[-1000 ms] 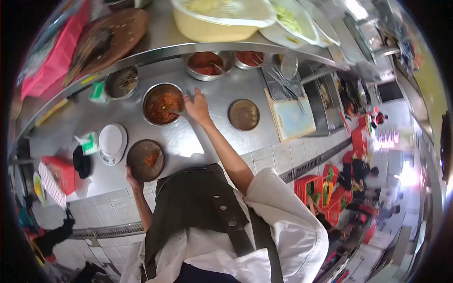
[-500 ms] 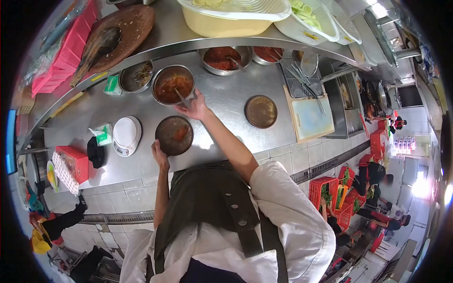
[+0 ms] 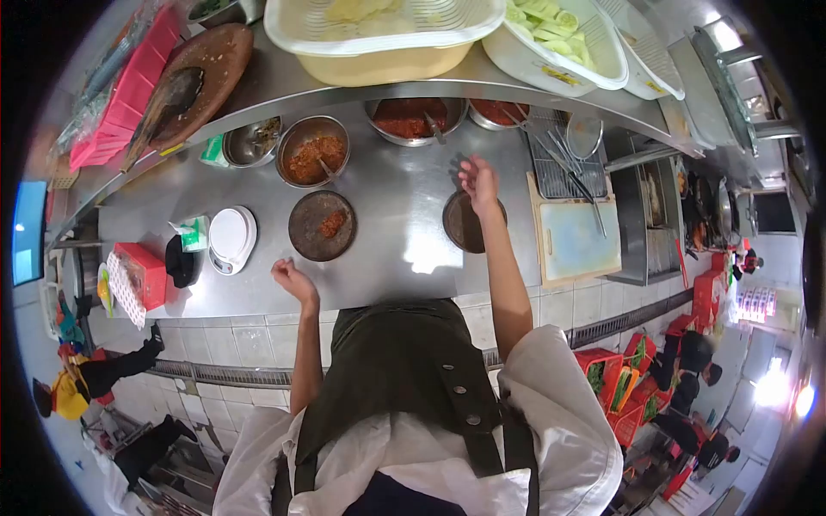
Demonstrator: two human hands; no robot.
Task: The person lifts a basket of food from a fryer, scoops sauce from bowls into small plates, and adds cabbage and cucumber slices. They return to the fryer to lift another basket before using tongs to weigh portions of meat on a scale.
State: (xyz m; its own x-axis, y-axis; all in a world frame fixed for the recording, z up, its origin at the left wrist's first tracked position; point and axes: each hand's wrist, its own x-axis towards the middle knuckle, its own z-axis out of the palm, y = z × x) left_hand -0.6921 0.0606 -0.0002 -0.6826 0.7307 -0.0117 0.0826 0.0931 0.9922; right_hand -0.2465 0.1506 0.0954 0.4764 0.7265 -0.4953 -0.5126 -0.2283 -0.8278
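My right hand (image 3: 479, 182) is raised over a second dark round dish (image 3: 460, 228), fingers apart, holding nothing. My left hand (image 3: 294, 280) is near the counter's front edge, just below the first dark round dish (image 3: 308, 219); its fingers are loosely bent and nothing shows in them. A small heap of red paste (image 3: 331, 225) lies on that first dish. Behind it, a steel bowl (image 3: 322, 127) holds more red paste, with a spoon (image 3: 328, 168) standing in it. Farther right, a larger bowl of red sauce (image 3: 404, 116) has a utensil in it.
A white scale (image 3: 231, 236) and a green-and-white packet (image 3: 194, 233) stand left. On the right are a wire rack (image 3: 551, 168) with tongs and a cutting board (image 3: 582, 241). An overhead shelf (image 3: 370, 93) carries baskets of cut vegetables. Other people (image 3: 86, 378) are in the room.
My right hand has left the spoon bowl and moved right, over the second dish. My left hand has let go of the first dish's edge and drawn back.
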